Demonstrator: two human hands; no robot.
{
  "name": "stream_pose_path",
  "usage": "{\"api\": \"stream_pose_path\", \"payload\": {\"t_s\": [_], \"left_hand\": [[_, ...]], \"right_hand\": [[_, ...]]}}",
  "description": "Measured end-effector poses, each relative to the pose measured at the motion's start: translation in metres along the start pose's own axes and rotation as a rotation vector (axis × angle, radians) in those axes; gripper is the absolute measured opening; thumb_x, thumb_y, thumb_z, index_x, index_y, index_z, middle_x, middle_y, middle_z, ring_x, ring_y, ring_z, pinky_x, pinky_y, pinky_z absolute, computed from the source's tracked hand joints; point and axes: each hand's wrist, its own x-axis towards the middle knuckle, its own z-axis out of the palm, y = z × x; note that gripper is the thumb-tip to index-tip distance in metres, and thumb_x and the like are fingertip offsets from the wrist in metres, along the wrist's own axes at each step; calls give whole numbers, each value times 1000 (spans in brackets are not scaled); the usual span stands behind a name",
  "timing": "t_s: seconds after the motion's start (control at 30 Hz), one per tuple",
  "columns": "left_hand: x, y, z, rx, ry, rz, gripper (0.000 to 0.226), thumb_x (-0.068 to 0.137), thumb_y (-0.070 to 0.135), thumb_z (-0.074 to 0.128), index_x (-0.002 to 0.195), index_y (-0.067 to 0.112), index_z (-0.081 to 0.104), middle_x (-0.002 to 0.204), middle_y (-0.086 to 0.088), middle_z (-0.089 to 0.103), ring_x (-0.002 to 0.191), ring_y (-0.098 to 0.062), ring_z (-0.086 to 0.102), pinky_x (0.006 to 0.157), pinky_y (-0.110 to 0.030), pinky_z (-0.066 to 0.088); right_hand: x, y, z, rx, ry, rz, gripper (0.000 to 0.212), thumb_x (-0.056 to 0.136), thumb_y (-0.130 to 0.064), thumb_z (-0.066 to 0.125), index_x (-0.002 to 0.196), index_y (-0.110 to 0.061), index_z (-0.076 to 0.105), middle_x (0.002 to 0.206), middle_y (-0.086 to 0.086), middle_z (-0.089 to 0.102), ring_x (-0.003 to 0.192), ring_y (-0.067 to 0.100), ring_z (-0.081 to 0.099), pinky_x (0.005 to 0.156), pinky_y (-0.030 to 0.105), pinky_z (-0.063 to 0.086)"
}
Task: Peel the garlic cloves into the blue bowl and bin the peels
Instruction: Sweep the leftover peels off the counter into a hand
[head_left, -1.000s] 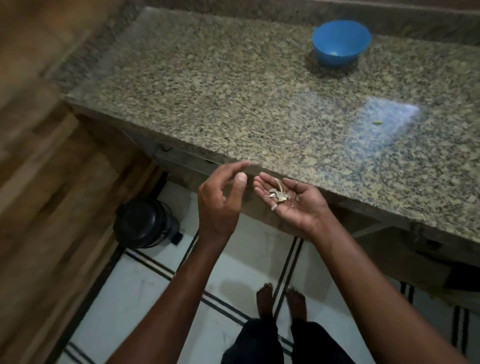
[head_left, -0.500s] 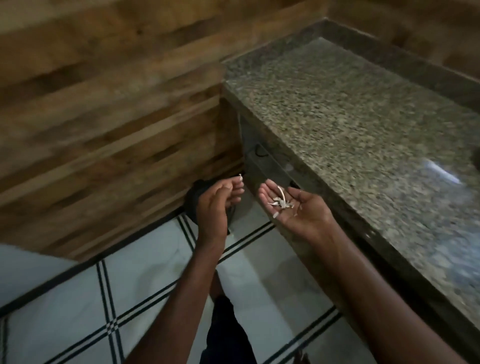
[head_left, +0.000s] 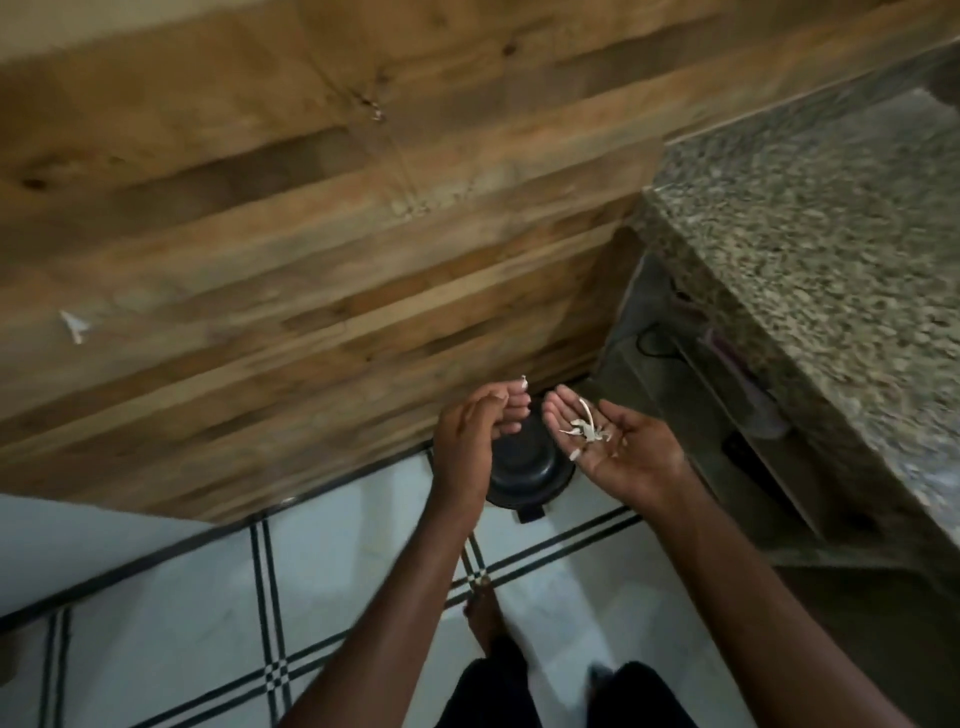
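Above the black bin (head_left: 530, 467), the right hand (head_left: 618, 447) cups jumbled peels (head_left: 587, 431).

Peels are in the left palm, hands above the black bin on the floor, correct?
Not quite. The head view shows the peels lying in the open right hand, not the left. The left hand is curled beside it, both above the black bin on the floor.

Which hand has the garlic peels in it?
The right hand. It lies palm up with the garlic peels on it, above the black bin. The left hand is curled beside it.
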Motion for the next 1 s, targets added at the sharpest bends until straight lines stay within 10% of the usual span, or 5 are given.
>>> {"api": "stream_pose_path", "payload": {"t_s": [0.3,0.7,0.9,1.0], "left_hand": [[94,-22,-31,-50,69,-146,35,107,15,45,112,-3,74,100,-22,76,96,-33,74,79,-29,60],[154,-144,-42,28,186,-397,26,102,18,63,99,-3,76,87,-19,76,71,-19,71,64,-24,57],[182,-259,-38,210,77,-521,4,92,9,75,88,7,76,75,-9,74,65,-15,66,61,-23,56],[209,-328,-34,306,11,-556,13,85,1,80,86,14,75,85,-8,76,77,-21,72,74,-36,63]], "right_hand": [[91,-4,36,-43,50,46,48,108,-19,31,121,15,62,125,31,66,100,44,73,101,50,48],[205,-2,-46,-48,180,146,53,106,-17,31,108,19,70,125,33,65,99,44,73,84,56,58],[290,8,-138,-82,261,165,56,106,-20,26,158,2,23,164,23,18,152,41,26,117,47,40],[345,10,-184,-176,333,141,67,102,-33,37,160,-3,23,162,21,33,139,43,43,92,51,55]]}}
